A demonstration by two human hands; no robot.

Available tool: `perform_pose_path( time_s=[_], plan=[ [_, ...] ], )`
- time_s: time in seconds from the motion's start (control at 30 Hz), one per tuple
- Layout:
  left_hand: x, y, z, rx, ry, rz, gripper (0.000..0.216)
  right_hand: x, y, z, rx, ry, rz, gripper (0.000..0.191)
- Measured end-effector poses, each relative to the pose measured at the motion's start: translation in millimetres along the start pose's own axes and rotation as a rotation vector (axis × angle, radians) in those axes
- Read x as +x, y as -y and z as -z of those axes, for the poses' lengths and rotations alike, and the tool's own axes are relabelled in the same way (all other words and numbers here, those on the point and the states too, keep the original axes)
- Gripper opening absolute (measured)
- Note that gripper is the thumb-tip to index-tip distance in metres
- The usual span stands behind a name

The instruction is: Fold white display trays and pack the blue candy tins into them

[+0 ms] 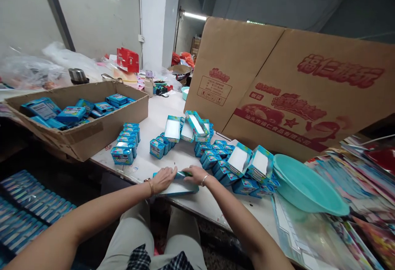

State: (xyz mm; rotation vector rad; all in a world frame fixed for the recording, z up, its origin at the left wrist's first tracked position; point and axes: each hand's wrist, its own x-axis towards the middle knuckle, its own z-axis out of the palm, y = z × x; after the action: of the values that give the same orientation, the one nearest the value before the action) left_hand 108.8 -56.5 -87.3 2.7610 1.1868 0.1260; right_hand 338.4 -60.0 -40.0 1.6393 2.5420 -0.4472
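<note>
At the table's near edge lies a blue-and-white cardboard display box (182,188), partly hidden by my hands. My left hand (165,178) has its fingers bent over the box's left part. On the right, my right hand (196,175) is closed on a blue flap or edge of the same box. Just beyond my hands stand small blue packs (157,148) in a short row. Another row of blue packs (122,154) is to the left. Open display boxes with white insides, one of them a tilted box (239,159), rest on more packs at the right.
A brown carton (114,134) with loose blue packs sits at the left of the white table (160,109). A large printed cardboard box (247,76) stands behind. A turquoise basin (308,185) and stacked printed sheets (354,167) are at the right. Filled trays (31,204) lie low left.
</note>
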Motion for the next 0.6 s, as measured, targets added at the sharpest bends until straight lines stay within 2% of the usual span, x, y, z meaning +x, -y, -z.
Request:
perform_pose_path(
  time_s=[0.07, 0.17, 0.27, 0.43, 0.6],
  plan=[
    [-4, 7, 4, -0.029, 0.004, -0.043, 0.051, 7, 11, -7, -0.091, 0.032, 0.010, 0.040],
    [-11, 23, 19, -0.064, 0.071, -0.102, 0.050, 11, 18, -13, -0.150, 0.029, 0.000, 0.029],
    [-13, 33, 32, -0.007, 0.163, -0.073, 0.029, 11, 18, -16, -0.201, 0.038, 0.031, 0.022],
    [-9, 21, 22, 0.016, 0.172, -0.009, 0.028, 8, 25, -26, -0.258, 0.054, 0.088, 0.026],
    [1, 17, 18, -0.059, 0.129, 0.061, 0.023, 6, 29, -27, -0.258, 0.033, 0.059, 0.026]
  ],
)
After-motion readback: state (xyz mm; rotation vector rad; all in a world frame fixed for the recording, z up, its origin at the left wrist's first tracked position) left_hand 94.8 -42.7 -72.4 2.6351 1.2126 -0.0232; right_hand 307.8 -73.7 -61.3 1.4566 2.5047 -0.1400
